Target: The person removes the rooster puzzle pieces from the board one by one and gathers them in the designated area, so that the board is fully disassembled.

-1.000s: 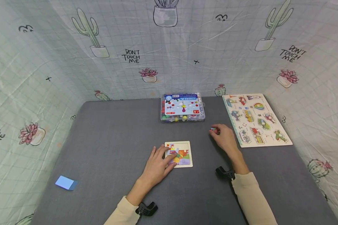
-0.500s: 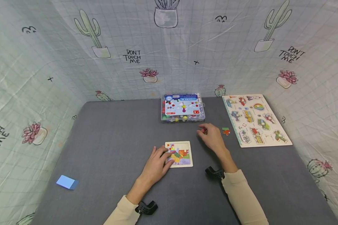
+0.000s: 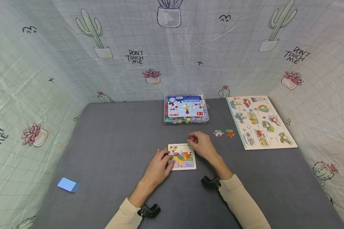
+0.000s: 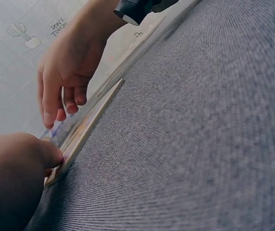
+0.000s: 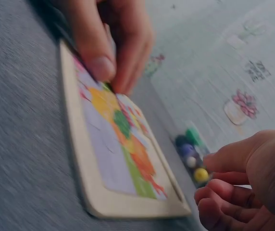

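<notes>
My left hand (image 3: 157,167) rests at the left edge of a small framed jigsaw puzzle (image 3: 189,167), its thumb and fingertips touching the picture of a colourful bird. In the right wrist view, the left hand (image 5: 111,53) lies over one end of the puzzle. My right hand (image 3: 204,146) hovers beside the frame's upper right corner. Its fingers (image 5: 226,190) bend loosely, and nothing shows between them. Two loose jigsaw pieces lie on the table behind it: a bluish piece (image 3: 218,133) and a green-and-red piece (image 3: 230,133).
A clear plastic box (image 3: 186,109) of coloured beads stands at the back of the grey table (image 3: 117,136). To the right lies a large picture board (image 3: 261,122) with vehicle and animal shapes. A blue block (image 3: 68,185) sits at the far left. Patterned cloth (image 3: 183,47) surrounds the table.
My right hand has let go of a small jigsaw piece and come left toward the frame, uncovering both loose pieces. My left fingers have drawn back toward the puzzle's left edge.
</notes>
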`<action>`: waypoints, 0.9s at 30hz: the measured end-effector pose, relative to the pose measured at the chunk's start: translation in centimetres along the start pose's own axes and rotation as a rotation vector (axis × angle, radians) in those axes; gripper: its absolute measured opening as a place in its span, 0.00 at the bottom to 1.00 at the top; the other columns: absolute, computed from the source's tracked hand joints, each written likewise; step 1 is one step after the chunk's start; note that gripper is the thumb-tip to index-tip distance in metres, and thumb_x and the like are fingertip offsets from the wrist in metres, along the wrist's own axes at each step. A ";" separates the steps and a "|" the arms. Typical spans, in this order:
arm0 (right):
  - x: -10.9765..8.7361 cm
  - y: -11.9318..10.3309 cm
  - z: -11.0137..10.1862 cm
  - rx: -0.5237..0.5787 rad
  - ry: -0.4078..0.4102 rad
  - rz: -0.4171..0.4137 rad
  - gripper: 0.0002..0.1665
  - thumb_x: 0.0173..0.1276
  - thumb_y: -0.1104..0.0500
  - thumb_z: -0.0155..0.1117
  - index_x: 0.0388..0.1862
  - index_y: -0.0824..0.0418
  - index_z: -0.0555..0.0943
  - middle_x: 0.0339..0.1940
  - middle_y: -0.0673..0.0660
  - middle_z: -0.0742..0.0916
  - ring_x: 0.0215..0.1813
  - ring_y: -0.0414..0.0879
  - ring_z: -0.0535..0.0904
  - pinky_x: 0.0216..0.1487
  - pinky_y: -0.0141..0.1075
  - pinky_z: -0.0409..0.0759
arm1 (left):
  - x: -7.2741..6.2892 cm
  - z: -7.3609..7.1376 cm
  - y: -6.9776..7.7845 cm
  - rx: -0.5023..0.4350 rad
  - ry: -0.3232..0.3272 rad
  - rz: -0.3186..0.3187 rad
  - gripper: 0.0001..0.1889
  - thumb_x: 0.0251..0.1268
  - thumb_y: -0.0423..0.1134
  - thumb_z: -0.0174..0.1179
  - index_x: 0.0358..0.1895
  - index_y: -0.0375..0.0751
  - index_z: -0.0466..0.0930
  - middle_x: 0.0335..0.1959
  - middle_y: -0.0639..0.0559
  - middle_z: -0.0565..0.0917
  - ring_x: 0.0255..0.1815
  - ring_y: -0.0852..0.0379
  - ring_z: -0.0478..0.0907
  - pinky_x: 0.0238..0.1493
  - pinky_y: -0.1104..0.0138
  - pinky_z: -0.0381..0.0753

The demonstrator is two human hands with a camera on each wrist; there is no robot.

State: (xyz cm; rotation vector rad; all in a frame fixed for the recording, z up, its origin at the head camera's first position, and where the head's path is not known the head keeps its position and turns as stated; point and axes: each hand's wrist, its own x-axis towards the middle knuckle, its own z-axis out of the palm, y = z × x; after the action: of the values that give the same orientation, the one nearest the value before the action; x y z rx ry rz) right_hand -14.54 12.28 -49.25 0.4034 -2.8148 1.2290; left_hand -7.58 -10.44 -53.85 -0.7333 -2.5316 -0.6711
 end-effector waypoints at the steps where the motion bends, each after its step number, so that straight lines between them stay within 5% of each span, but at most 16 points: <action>1: 0.0 -0.2 0.2 0.003 -0.012 0.001 0.14 0.68 0.59 0.68 0.49 0.66 0.85 0.35 0.57 0.85 0.34 0.44 0.79 0.37 0.36 0.79 | 0.0 0.0 0.0 -0.004 0.007 0.002 0.10 0.61 0.39 0.71 0.42 0.38 0.87 0.48 0.42 0.83 0.59 0.43 0.82 0.62 0.42 0.77; 27: -1.0 -2.6 3.3 -0.118 -0.171 -0.088 0.05 0.65 0.59 0.72 0.36 0.60 0.88 0.28 0.51 0.81 0.29 0.39 0.72 0.31 0.30 0.72 | -0.1 0.1 -0.2 0.002 0.012 -0.010 0.10 0.62 0.38 0.70 0.42 0.36 0.87 0.49 0.42 0.84 0.59 0.43 0.83 0.62 0.44 0.78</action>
State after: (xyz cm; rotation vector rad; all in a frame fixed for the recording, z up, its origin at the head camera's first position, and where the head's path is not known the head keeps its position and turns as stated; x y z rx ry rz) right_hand -12.73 8.45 -49.82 0.6468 -2.9548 1.0533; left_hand -7.64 -10.55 -54.01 -0.7144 -2.5259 -0.6739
